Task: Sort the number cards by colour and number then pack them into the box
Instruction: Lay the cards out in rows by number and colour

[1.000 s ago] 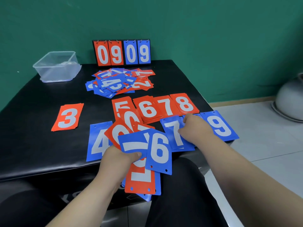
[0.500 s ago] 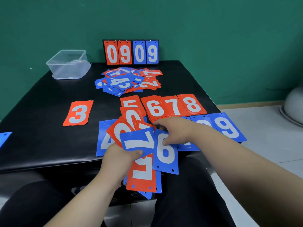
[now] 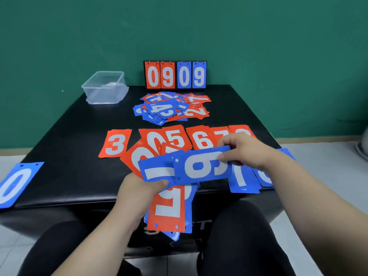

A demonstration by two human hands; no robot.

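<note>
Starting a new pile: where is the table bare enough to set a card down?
Widest bare patch: left side of the table, between the box, the red 3 pile and the blue 0 card. Smaller: back right, beside the mixed pile. Crowded: front centre and right, where sorted piles overlap by the left hand and right hand.

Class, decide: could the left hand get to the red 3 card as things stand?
Probably yes: only bare tabletop lies between the left hand and the red 3 card, though that hand holds a fan of cards.
</note>
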